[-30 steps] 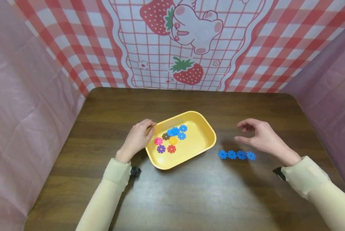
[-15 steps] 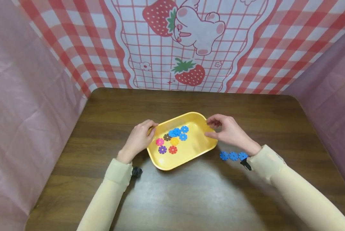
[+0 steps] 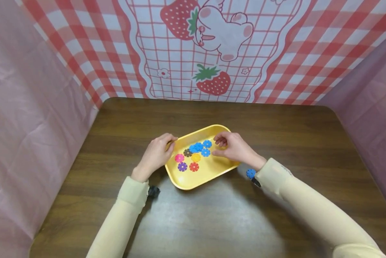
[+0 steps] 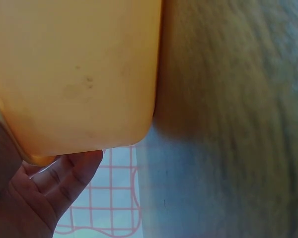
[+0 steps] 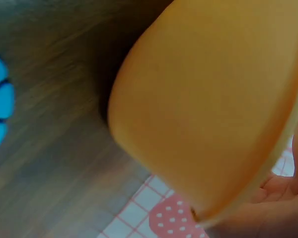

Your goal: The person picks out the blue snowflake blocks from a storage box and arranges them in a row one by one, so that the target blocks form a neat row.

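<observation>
One wooden table (image 3: 193,222) is seen, with a yellow tray (image 3: 210,170) set aslant on it. The tray's left rim is pinched by the left hand (image 3: 155,154); over its right end the right hand (image 3: 237,147) is poised, thumb and fingers parted, nothing visibly held. Picking from the clustered blue discs (image 3: 198,146) inside is judged the step; a small edge pinch would be called for.

Yellow tray (image 3: 212,170), notched discs (image 3: 205,152)
Lying lengthwise eight-to-two o'clock, it holds blue discs (image 3: 199,146) (some overlapping) towards eleven; brown disc (image 3: 188,153), yellow disc (image 3: 196,157) and pink disc (image 3: 179,158) near nine; purple disc (image 3: 182,167) at eight; red disc (image 3: 194,167) towards seven. Outside, towards four: another blue disc (image 3: 250,173).
</observation>
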{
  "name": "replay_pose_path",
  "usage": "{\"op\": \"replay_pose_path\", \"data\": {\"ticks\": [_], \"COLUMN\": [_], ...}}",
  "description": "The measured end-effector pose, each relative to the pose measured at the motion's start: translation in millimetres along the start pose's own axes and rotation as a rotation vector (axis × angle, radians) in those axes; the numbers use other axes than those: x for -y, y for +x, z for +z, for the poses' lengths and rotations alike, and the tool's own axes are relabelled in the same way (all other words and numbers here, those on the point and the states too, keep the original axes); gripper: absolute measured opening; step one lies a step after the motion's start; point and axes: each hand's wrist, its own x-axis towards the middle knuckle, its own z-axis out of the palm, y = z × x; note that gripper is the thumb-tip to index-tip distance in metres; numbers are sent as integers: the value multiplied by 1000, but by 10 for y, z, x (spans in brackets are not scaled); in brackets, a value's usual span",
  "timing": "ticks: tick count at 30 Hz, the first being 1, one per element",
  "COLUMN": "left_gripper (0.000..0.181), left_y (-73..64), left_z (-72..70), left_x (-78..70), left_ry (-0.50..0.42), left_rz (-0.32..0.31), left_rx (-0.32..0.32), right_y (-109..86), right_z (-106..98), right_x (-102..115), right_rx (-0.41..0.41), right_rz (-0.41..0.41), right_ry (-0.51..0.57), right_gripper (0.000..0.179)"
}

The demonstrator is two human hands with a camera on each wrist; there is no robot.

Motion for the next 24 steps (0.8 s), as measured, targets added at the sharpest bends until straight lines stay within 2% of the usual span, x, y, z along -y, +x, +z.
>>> {"op": "replay_pose_path", "data": {"ticks": [6,18,24], "left_gripper": [13,13,12], "left_y": [3,14,2], "left_z": [-14,-11,-2], "left_x": [-1,-2,9], "left_ry": [3,4,10], "left_rz": [-5,9,7], "left_rx": [2,4,2], "right_y": [113,175,202], "right_z": [129,292,345], "right_x": [18,22,55], "right_rx": [18,74,90], "right_rz": [10,55,75], "right_ry": [-35,-199,-238], "right_gripper": [37,35,33]}}
